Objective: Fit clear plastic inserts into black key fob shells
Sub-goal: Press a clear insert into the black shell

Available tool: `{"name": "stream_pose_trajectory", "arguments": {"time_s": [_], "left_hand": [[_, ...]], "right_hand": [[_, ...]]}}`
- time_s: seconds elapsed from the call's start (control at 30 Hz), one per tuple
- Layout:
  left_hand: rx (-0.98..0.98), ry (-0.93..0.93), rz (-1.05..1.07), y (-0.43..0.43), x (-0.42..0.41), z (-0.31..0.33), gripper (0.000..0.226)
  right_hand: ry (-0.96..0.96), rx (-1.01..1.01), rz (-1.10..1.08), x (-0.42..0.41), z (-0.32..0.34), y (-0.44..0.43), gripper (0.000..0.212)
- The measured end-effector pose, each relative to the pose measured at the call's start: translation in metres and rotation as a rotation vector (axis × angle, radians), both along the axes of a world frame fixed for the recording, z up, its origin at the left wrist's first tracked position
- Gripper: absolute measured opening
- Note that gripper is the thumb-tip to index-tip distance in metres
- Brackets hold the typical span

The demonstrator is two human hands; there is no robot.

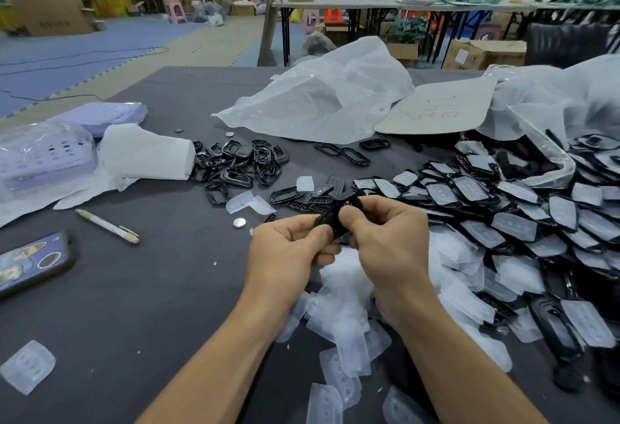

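Both my hands hold one black key fob shell (330, 219) just above the middle of the dark table. My left hand (288, 249) pinches its near left end, and my right hand (385, 236) grips its right side with the thumb pressed on top. I cannot tell whether an insert sits inside it. Loose clear plastic inserts (342, 309) lie heaped under my wrists. Shells fitted with inserts (503, 209) are spread in overlapping rows on the right. Bare black frames (241, 163) are piled behind my hands, to the left.
A phone (33, 262) and a pen (107, 225) lie at the left, a coin cell (239, 222) near my left hand. Clear plastic bags (322, 105) and a cardboard sheet (439, 108) cover the far side. One stray insert (28, 365) rests at the near left.
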State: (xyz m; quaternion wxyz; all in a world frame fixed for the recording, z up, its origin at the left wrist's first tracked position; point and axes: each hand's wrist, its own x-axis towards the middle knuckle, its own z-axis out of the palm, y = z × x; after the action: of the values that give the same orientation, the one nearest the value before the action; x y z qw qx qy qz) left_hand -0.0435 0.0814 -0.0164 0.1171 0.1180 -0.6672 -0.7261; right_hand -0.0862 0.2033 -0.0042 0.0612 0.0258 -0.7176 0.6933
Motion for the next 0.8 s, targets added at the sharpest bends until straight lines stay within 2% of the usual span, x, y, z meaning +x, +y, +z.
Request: {"name": "stream_pose_trajectory", "arguments": {"time_s": [0.13, 0.27, 0.33, 0.43, 0.57, 0.7, 0.8], "left_hand": [[0.032, -0.033, 0.046, -0.003, -0.002, 0.001, 0.033], [-0.077, -0.023, 0.101, -0.003, 0.001, 0.001, 0.038], [-0.152, 0.001, 0.143, -0.002, 0.002, 0.001, 0.037], [-0.232, 0.073, 0.160, -0.001, 0.004, 0.002, 0.038], [-0.083, 0.080, 0.103, -0.004, -0.001, 0.002, 0.043], [0.006, 0.031, 0.127, -0.010, -0.005, 0.000, 0.040], [0.100, 0.014, 0.237, -0.020, -0.009, 0.002, 0.035]], "right_hand": [[-0.042, 0.025, 0.086, -0.001, 0.001, 0.001, 0.014], [-0.095, 0.090, 0.253, 0.000, 0.004, 0.003, 0.022], [-0.104, 0.140, 0.246, 0.001, 0.004, 0.002, 0.021], [-0.121, 0.073, 0.177, 0.002, 0.005, -0.001, 0.019], [-0.114, -0.049, 0.157, 0.005, 0.006, -0.004, 0.029], [-0.015, 0.130, 0.205, 0.007, 0.005, -0.006, 0.024], [0.003, 0.139, 0.092, 0.000, 0.003, 0.001, 0.024]]}}
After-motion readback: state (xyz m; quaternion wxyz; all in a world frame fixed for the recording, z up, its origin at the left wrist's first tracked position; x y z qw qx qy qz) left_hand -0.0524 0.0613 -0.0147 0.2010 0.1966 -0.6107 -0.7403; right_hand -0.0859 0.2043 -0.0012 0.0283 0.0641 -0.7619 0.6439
